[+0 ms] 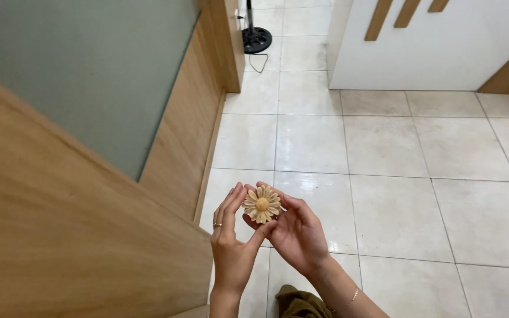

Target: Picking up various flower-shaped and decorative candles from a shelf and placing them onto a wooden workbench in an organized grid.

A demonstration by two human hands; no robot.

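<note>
A small daisy-shaped ornament (pixel 262 204), cream petals around an orange centre, is held up between both hands over the tiled floor. My right hand (pixel 293 232) cups it from behind and below, with fingertips on its petals. My left hand (pixel 230 235), a ring on one finger, touches the flower's lower edge with its thumb while the other fingers stand straight and slightly apart beside it. A thin bracelet circles my right wrist.
A wooden panel wall with a frosted glass pane (pixel 89 76) runs along the left. Pale floor tiles (pixel 384 176) spread ahead. A black fan base with cord (pixel 257 39) stands far back, beside a white door with wooden bars (pixel 443 41).
</note>
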